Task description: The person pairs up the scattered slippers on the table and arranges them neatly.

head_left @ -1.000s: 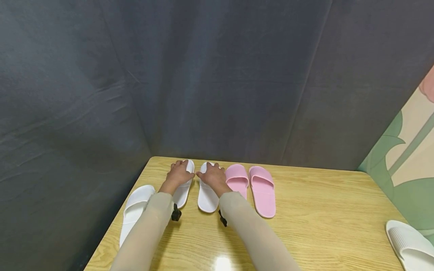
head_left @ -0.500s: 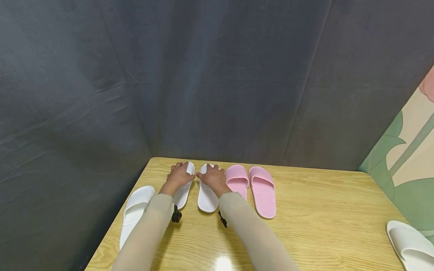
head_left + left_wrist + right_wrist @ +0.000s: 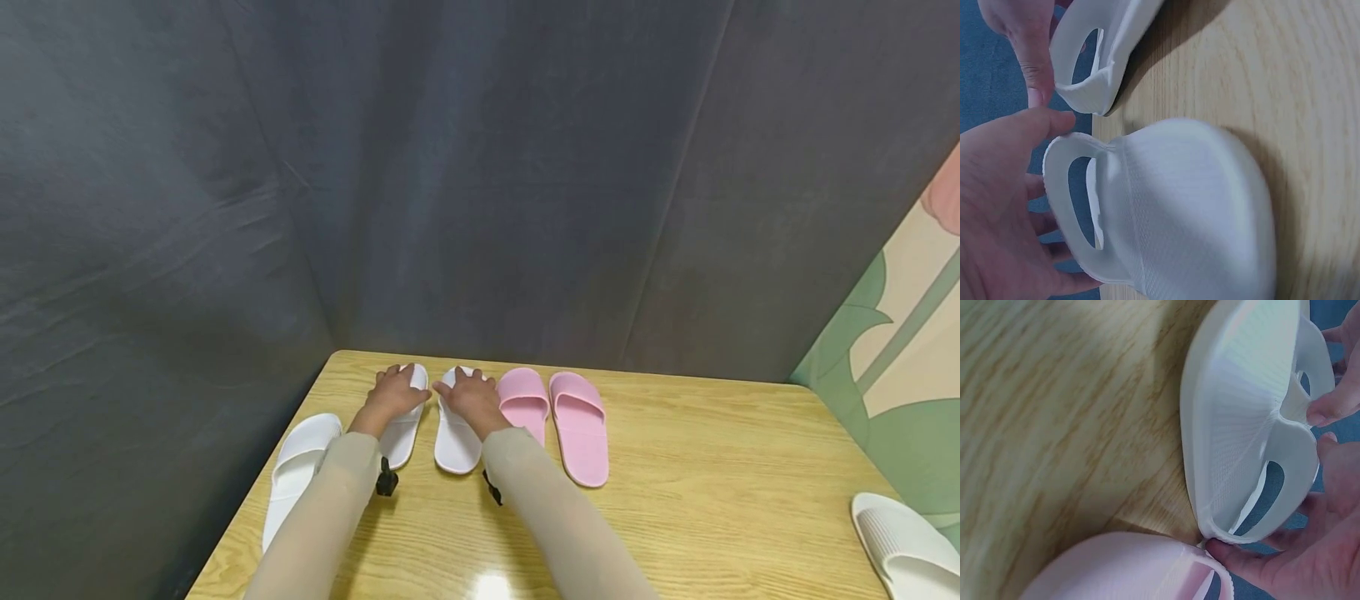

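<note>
Two white slippers lie side by side on the wooden table (image 3: 712,483), straps toward the back edge. My left hand (image 3: 392,393) spans the strap of the left white slipper (image 3: 402,437). In the left wrist view its thumb and little finger (image 3: 1079,282) grip opposite sides of that strap. Over the right white slipper's (image 3: 457,442) strap lies my right hand (image 3: 472,398), its thumb and fingers on either side in the right wrist view. One right finger (image 3: 1235,556) reaches between this slipper and the neighbouring pink slipper (image 3: 1129,569). Both thumbs almost meet between the white slippers.
A pair of pink slippers (image 3: 579,429) stands just right of the white ones. Another white slipper (image 3: 292,475) lies at the left table edge, partly behind my left forearm. One more white slipper (image 3: 911,546) is at the far right. A dark cloth (image 3: 487,208) hangs behind the table.
The left white slipper has slid slightly nearer to me under my left hand, and the right white one a little too. Both hands keep their grip; the pink slippers look unmoved.
</note>
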Demonstrator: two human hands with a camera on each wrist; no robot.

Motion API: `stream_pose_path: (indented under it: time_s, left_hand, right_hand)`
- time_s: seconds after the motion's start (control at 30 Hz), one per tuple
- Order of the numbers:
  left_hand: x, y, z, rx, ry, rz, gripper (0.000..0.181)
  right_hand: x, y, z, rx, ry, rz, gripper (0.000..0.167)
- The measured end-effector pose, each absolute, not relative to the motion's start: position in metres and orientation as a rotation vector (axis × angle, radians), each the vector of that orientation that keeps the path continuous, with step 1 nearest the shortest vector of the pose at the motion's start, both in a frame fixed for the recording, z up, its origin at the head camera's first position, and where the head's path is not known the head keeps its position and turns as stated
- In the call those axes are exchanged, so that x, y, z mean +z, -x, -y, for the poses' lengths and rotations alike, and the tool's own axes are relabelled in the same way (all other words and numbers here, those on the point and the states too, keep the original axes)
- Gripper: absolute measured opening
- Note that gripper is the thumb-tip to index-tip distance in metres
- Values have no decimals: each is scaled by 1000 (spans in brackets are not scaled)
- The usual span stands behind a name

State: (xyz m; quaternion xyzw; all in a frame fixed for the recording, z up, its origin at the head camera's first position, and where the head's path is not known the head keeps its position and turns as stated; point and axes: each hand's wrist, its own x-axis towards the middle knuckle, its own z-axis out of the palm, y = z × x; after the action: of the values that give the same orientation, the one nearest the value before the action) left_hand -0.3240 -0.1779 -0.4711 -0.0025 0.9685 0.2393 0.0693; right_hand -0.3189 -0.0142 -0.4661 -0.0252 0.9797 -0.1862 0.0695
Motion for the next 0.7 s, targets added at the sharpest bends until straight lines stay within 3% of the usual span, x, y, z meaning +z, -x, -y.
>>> stream_pose_path:
  time_s: [0.7]
  left_hand:
    - [-463, 318, 177, 747, -26, -2876, 75]
  right_hand:
    - [-462, 316, 15, -491, 109, -2992, 77]
